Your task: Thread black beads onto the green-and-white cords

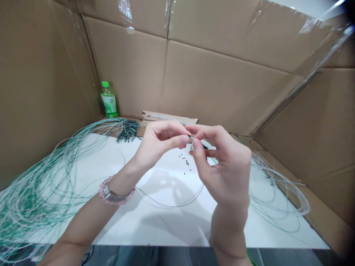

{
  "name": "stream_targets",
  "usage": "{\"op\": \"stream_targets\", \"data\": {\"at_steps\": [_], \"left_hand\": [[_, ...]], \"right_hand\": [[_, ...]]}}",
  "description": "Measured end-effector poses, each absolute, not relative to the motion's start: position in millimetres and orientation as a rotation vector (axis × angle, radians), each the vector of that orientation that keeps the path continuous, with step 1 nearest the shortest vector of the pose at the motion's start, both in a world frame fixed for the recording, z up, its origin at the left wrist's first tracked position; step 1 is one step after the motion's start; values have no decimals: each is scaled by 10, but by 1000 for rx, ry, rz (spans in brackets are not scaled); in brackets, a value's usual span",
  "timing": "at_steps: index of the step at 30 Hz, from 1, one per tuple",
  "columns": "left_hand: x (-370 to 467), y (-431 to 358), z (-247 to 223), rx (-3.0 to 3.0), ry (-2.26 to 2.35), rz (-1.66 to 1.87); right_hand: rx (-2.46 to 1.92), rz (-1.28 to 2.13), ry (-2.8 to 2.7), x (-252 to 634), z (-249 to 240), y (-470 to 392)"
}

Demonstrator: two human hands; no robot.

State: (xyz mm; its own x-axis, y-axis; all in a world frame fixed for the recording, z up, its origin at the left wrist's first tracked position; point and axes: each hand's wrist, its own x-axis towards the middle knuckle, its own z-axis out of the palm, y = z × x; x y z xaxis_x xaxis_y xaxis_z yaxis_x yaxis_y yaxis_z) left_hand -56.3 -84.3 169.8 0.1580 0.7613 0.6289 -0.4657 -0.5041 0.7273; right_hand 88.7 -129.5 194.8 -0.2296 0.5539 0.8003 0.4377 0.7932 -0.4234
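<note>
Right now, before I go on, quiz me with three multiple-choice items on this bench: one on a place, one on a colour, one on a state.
1. Where does the bottle stand?
A. back left corner by the cardboard wall
B. front right edge of the table
C. between the hands

2. What colour is the bottle's cap?
A. red
B. green
C. white

3. How are the two hands placed?
A. flat on the table, far apart
B. raised, fingertips pinched together on a thin cord
C. one in view, one hidden

Answers: 1 A, it stands against the cardboard wall behind the cord bundle. 2 B, the cap is green like the label. 3 B, the left hand and the right hand meet above the white table, both pinching a thin cord over the small dark beads.
</note>
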Motion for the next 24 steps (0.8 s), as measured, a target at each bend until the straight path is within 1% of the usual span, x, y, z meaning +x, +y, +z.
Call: {"op": "stream_targets", "data": {"at_steps": [6, 10, 17, 24], "left_hand": [[-628, -916, 1769, 1695, 445, 1689], [-632, -952, 1797, 1819, 484, 1757], [-596, -975, 1814, 1763, 435, 1803], [-594, -1046, 1811, 1823, 412, 1759]], "right_hand": [[-797, 61, -1924, 920, 1964, -1300], [-789, 110, -1916, 925, 1953, -1297], [-731, 372, -1795, 922, 1954, -1299], [-727, 324, -1838, 920, 1977, -1295]]}}
